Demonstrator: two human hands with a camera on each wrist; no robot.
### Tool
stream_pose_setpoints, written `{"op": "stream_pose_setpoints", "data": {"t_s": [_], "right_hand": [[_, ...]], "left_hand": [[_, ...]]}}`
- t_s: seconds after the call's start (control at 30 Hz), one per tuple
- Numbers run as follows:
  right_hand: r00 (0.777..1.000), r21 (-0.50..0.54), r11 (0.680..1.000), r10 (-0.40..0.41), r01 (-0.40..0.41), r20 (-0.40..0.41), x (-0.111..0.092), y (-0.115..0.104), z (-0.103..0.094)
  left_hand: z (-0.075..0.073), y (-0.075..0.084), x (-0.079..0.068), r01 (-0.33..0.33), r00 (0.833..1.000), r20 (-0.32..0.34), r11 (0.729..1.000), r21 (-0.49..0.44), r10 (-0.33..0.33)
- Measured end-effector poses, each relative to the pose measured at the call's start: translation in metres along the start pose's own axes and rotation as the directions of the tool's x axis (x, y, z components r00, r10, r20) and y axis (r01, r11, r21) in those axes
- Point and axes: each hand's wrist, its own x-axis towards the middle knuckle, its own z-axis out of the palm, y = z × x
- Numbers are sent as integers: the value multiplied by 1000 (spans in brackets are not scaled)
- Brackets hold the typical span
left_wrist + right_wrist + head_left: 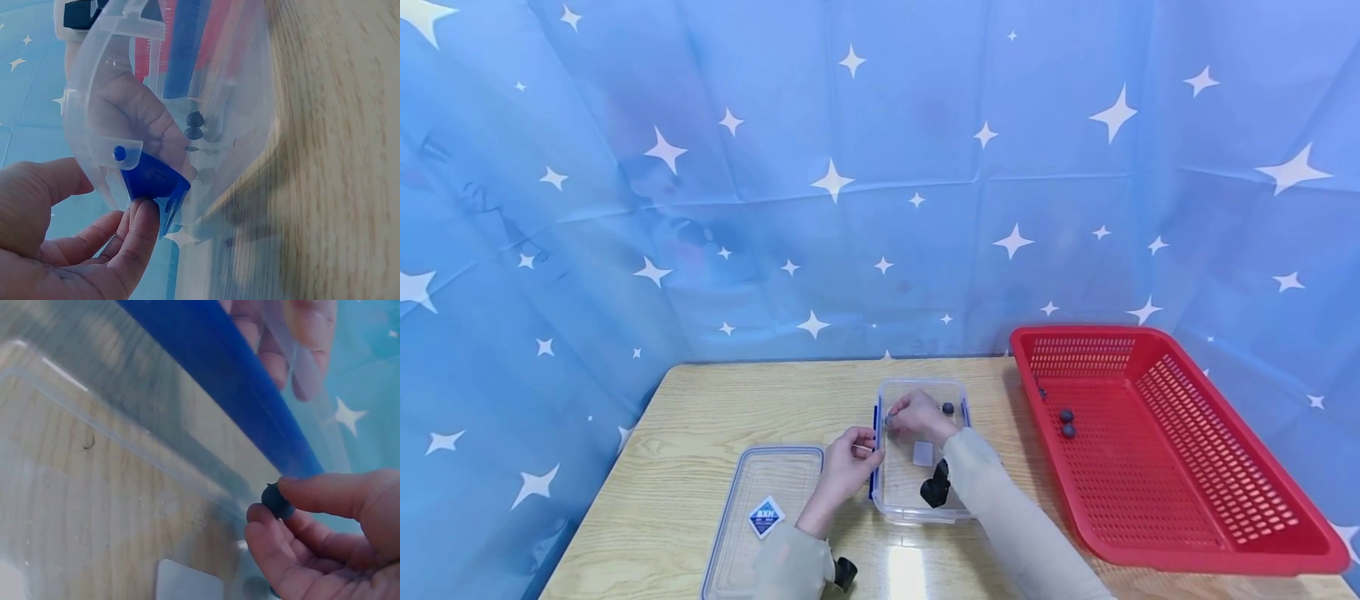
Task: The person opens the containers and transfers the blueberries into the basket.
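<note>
- The person's right hand (919, 414) pinches a small round dark-blue berry (277, 501) between thumb and fingers, at the far left part of the box, close to its left wall.
- The left hand (846, 468) grips the box's left edge, fingertips touching a blue plastic latch (156, 178).
- The clear rectangular plastic box (917, 512) sits uncovered on the light wood-grain bench (715, 408), between the lid and the basket.
- Inside the box, a second dark berry (948, 408) lies toward the far right; a pale square patch (922, 453) shows at the bottom.
- The clear plastic lid with a blue-edged rim (782, 479) lies on the bench, left and near, bearing a blue-and-white diamond sticker (766, 517).
- The red perforated plastic basket (1150, 500) stands at the right, two dark berries (1067, 423) touching near its left wall.
- A light-blue curtain with white stars (910, 275) hangs behind the bench.
</note>
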Motion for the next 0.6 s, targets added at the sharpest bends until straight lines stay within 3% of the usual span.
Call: {"op": "stream_pose_setpoints", "data": {"t_s": [0.33,0.6], "right_hand": [[998,209,976,-55,60,-29,-14,-12,-23],[991,224,967,-109,123,-75,-31,-20,-52]], "left_hand": [[1,-1,0,0,1000,-8,1000,4,0],[1,-1,0,1,1000,-6,1000,12,-1]]}}
